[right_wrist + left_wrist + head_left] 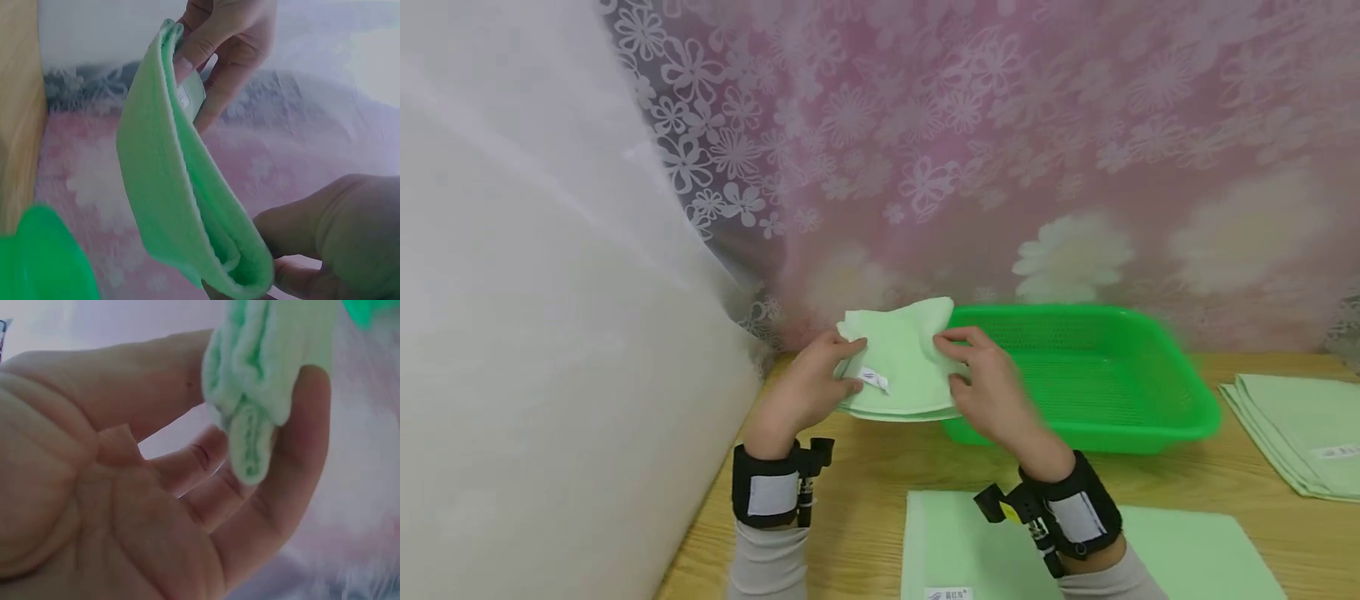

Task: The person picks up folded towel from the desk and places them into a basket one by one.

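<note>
A folded light green towel (pixel 904 358) is held up in front of the green basket's left end. My left hand (pixel 805 385) pinches its left edge, thumb on the near face, beside a small white label (pixel 873 378). My right hand (pixel 992 385) grips the opposite edge. In the left wrist view, the thick folded layers of the towel (pixel 262 369) sit between thumb and fingers. From the right wrist, the towel (pixel 156 169) shows edge-on with its layers parted slightly at the fold. Part of the right fingers is hidden behind the cloth.
A green plastic basket (pixel 1195 417) stands on the wooden table (pixel 850 475) against a floral curtain (pixel 925 167). Another light green towel (pixel 1187 542) lies flat at the front, under my right forearm. Folded towels (pixel 1300 425) lie at the right. A white sheet (pixel 550 292) hangs at left.
</note>
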